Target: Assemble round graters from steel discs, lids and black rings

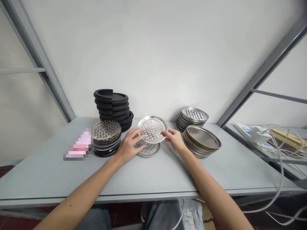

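A round, shiny metal grater disc [153, 129] is held tilted above the table. My right hand [174, 139] pinches its right rim between thumb and fingers. At the left rim is my left hand [130, 143], its fingers spread and overlapping the edge; whether they touch the disc I cannot tell. Beneath lies a second grater disc [149, 149] on the table, partly covered by the held one and my left fingers. Close to my left hand stands a stack of dark grater discs [106, 131]. Beside my right wrist is a leaning stack of smooth round metal plates [202, 137].
Black ring-shaped pieces [111, 105] are piled at the back left. Another stack of grater discs [193, 115] stands at the back right. A blurred pink item [80, 145] lies on the left. White cables [280, 172] and a white adapter [260, 134] are at the right.
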`<state>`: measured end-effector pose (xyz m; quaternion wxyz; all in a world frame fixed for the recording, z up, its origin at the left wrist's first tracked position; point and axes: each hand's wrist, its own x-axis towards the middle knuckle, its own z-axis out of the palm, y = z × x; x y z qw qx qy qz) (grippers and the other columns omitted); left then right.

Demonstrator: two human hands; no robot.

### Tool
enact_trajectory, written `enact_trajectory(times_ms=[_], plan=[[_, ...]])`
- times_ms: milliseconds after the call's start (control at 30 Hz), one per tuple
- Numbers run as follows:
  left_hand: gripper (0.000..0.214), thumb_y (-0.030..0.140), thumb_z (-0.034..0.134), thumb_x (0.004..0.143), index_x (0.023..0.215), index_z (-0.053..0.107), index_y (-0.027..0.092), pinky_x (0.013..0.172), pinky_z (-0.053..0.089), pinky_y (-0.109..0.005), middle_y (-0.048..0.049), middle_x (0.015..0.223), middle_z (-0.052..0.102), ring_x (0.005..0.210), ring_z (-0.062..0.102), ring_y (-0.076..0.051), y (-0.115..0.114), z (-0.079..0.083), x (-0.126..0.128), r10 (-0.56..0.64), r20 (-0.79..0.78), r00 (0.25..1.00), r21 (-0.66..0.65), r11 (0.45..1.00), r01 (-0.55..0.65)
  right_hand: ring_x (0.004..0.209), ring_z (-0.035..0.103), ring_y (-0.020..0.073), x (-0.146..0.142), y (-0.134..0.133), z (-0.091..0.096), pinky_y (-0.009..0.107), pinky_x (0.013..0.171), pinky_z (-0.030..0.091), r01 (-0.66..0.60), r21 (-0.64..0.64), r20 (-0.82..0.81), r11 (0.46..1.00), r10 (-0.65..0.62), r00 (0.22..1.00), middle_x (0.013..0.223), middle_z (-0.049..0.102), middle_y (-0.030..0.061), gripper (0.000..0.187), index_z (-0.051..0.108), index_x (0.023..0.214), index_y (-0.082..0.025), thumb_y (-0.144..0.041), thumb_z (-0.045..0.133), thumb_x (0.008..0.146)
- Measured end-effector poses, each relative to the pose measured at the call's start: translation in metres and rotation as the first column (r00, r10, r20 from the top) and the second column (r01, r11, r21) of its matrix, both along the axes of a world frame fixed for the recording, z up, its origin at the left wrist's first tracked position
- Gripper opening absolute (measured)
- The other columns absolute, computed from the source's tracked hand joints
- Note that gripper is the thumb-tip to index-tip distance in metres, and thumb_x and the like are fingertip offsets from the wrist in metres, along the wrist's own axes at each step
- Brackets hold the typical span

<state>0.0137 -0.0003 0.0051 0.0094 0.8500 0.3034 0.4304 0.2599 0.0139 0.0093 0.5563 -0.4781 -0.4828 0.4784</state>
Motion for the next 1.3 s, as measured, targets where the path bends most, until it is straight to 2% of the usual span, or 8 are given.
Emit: enact_trajectory(times_ms=[233, 367, 433, 533, 767, 900, 1033, 1300], plan=[[0.018, 0.018, 0.056, 0.089, 0.099, 0.069, 0.026, 0.092, 0.049, -0.045, -0.0054, 0.101, 0.067, 0.108, 0.056, -0.023, 0.005, -0.005, -0.002, -0.020, 0.046, 0.999, 0.069, 0.997, 0.017, 0.057, 0.063, 0.0152, -0.004, 0.000, 0.000, 0.028, 0.053, 0.056, -0.023, -0.035, 0.054, 0.999, 0.025, 0.998, 0.077, 0.069, 0.0096, 0.043, 0.067, 0.080, -0.013, -0.055, 0.067, 0.071], [0.020, 0.021, 0.053, 0.092, 0.105, 0.067, 0.025, 0.088, 0.049, -0.042, -0.0058, 0.098, 0.066, 0.101, 0.058, -0.022, 0.006, -0.005, -0.004, 0.011, 0.044, 0.999, 0.076, 0.997, -0.015, 0.094, 0.065, 0.0259, -0.004, -0.008, 0.002, 0.042, 0.075, 0.057, 0.077, 0.403, 0.415, 0.912, -0.257, 0.873, 0.112, 0.065, 0.0134, 0.045, 0.062, 0.113, -0.018, -0.049, 0.059, 0.081], [0.020, 0.022, 0.052, 0.093, 0.104, 0.067, 0.024, 0.086, 0.048, -0.041, -0.0058, 0.098, 0.066, 0.099, 0.059, -0.022, 0.006, -0.006, -0.005, 0.033, 0.021, 0.999, 0.082, 0.996, -0.034, 0.111, 0.057, 0.0275, -0.006, -0.014, 0.004, 0.047, 0.093, 0.049, -0.097, 0.593, 0.551, 0.799, -0.316, 0.773, 0.123, 0.061, 0.0118, 0.042, 0.060, 0.119, -0.022, -0.041, 0.061, 0.081], [0.020, 0.021, 0.050, 0.093, 0.103, 0.068, 0.024, 0.084, 0.047, -0.040, -0.0052, 0.095, 0.066, 0.095, 0.059, -0.021, 0.007, -0.007, -0.006, 0.052, -0.005, 0.999, 0.091, 0.995, -0.051, 0.116, 0.054, 0.0252, -0.012, -0.020, 0.006, 0.047, 0.100, 0.044, -0.388, 0.611, 0.703, 0.691, -0.247, 0.667, 0.123, 0.062, 0.0077, 0.032, 0.063, 0.115, -0.027, -0.033, 0.060, 0.084], [0.020, 0.022, 0.051, 0.092, 0.106, 0.065, 0.026, 0.091, 0.046, -0.040, -0.0058, 0.111, 0.061, 0.104, 0.057, -0.022, 0.004, -0.006, -0.004, 0.096, -0.014, 0.995, 0.069, 0.993, -0.095, 0.095, 0.064, 0.0210, -0.016, -0.016, -0.004, 0.040, 0.084, 0.052, -0.488, 0.589, 0.767, 0.644, -0.255, 0.589, 0.107, 0.071, 0.0046, 0.024, 0.070, 0.104, -0.028, -0.024, 0.051, 0.090], [0.037, 0.029, 0.057, 0.088, 0.125, 0.053, 0.023, 0.101, 0.042, -0.041, -0.0108, 0.136, 0.043, 0.115, 0.052, -0.024, 0.000, -0.004, -0.001, 0.188, 0.065, 0.980, 0.020, 0.982, -0.190, 0.090, 0.066, 0.0211, -0.007, -0.017, 0.003, 0.038, 0.081, 0.053, -0.432, 0.644, 0.737, 0.632, -0.362, 0.571, 0.106, 0.071, 0.0053, 0.024, 0.071, 0.102, -0.027, -0.022, 0.051, 0.090], [0.039, 0.032, 0.057, 0.087, 0.125, 0.051, 0.023, 0.102, 0.041, -0.041, -0.0100, 0.133, 0.045, 0.116, 0.051, -0.025, 0.000, -0.006, -0.001, 0.205, 0.027, 0.978, -0.075, 0.977, -0.202, 0.090, 0.067, 0.0197, 0.013, -0.016, 0.033, 0.034, 0.081, 0.052, -0.284, 0.748, 0.645, 0.599, -0.556, 0.525, 0.102, 0.072, 0.0036, 0.021, 0.072, 0.096, -0.027, -0.021, 0.053, 0.088], [0.035, 0.035, 0.056, 0.087, 0.119, 0.057, 0.020, 0.099, 0.043, -0.042, -0.0094, 0.121, 0.054, 0.111, 0.053, -0.025, 0.002, -0.014, -0.001, 0.063, -0.188, 0.980, -0.276, 0.954, -0.115, 0.090, 0.067, 0.0207, 0.107, 0.014, 0.090, 0.029, 0.073, 0.048, 0.004, 0.794, 0.604, 0.608, -0.789, 0.113, 0.097, 0.074, 0.0025, 0.019, 0.074, 0.090, -0.025, -0.028, 0.055, 0.085]])
